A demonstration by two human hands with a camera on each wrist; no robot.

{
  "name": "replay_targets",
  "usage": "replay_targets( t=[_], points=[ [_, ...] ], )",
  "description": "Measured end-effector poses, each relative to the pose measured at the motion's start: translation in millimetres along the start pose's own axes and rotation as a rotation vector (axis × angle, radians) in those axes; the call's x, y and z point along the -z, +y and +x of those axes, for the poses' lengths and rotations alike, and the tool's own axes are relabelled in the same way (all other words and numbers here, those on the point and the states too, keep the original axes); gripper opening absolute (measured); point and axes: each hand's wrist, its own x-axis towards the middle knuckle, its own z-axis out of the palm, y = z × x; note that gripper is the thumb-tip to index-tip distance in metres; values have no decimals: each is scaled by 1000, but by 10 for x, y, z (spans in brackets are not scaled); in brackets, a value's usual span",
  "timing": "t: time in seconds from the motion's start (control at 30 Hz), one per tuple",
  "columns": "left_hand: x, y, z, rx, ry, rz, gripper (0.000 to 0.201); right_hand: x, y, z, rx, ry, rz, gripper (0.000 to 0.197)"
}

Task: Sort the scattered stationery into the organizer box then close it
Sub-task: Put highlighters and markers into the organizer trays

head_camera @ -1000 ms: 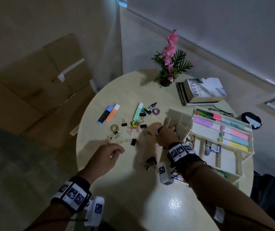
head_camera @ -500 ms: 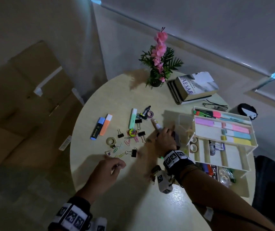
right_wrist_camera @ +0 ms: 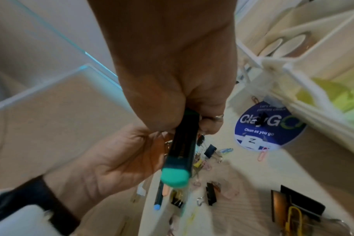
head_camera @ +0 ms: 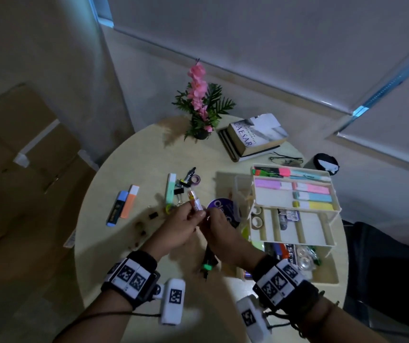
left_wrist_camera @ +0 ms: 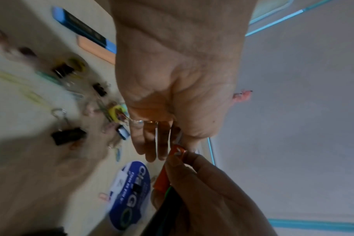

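Observation:
Over the middle of the round table (head_camera: 124,248) my two hands meet. My left hand (head_camera: 193,211) pinches an orange-and-white marker (head_camera: 194,201) that points up and away. My right hand (head_camera: 212,219) grips a black highlighter with a green end (head_camera: 208,264), (right_wrist_camera: 180,159), and its fingertips touch the orange marker's (left_wrist_camera: 166,169) lower end. The white organizer box (head_camera: 334,191) stands open at the right, its tiered trays holding pastel highlighters and tape rolls. Blue (head_camera: 115,209), orange (head_camera: 129,201) and green (head_camera: 170,188) highlighters, binder clips (head_camera: 179,191) and a tape roll (head_camera: 195,179) lie scattered.
A round blue sticker (head_camera: 224,210) lies on the table beside the box. A flower pot (head_camera: 202,115), stacked books (head_camera: 253,137) and glasses (head_camera: 285,158) sit at the far edge. Cardboard boxes (head_camera: 25,144) stand on the floor to the left.
My left hand has come in from the near left and taken hold of the orange marker. My right hand has lifted off the table with its markers and drawn toward me.

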Motion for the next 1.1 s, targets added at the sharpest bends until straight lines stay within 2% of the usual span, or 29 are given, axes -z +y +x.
replay_targets(
  t=[0.13,0.23,0.3,0.37,0.43,0.5,0.63,0.73,0.8,0.93,1.1],
  points=[
    [-265,398,147,-113,42,110,11,447,134,-261,-63,137,197,19],
    [-422,818,231,-314,83,332,8,860,280,-535,-180,213,306,19],
    [-569,1078,344,-456,80,460,16,1086,476,-725,-264,240,350,21],
    [-770,1293,547,-542,83,515,27,1273,712,-902,-347,259,411,30],
    [-1015,1461,799,-587,86,602,31,1441,914,-1055,-431,279,497,36],
    [-1278,1591,1035,-626,93,732,34,1625,1080,-1209,-495,314,606,31],
    [-1700,1761,1327,-613,147,822,34,1988,1333,-1504,-518,343,713,14],
    [-1887,1719,1478,-552,184,840,27,2154,1520,-1654,-474,495,643,23],
    [-1961,1627,1558,-516,200,858,25,2242,1642,-1738,-408,577,634,21],
    [-2021,1461,1617,-509,238,889,25,2309,1793,-1860,-322,629,670,21],
    [-2038,1400,1621,-486,250,881,37,2227,1892,-1861,-318,659,729,22]
  ],
)
